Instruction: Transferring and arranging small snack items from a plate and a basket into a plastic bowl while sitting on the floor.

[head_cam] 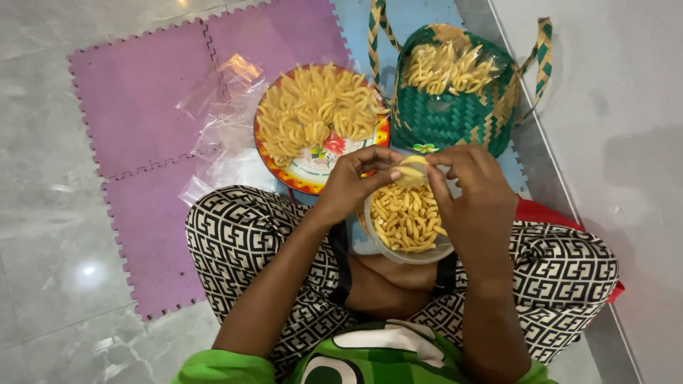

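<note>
We're sitting on purple foam puzzle mats (pixel 135 92). Beyond our fingers: green woven basket (pixel 455 114), round patterned plate of yellow snack sticks (pixel 316 117). Directly below fingers: clear plastic tub of sticks (pixel 405 224). Left hand (pixel 356 181) and right hand (pixel 473 181) are both pinching a small clear snack packet (pixel 411 171).

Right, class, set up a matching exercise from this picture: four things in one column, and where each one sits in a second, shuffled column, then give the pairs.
Things:
1. Woven green basket
2. Patterned plate of yellow snack sticks
3. Clear plastic tub
4. Small snack bag

Places:
A. Between the fingertips of both hands (left hand, right hand)
B. In the person's lap
C. On the floor against the wall, farthest from the person
D. On the foam mat, left of the basket

Pairs: 1-C, 2-D, 3-B, 4-A
</note>
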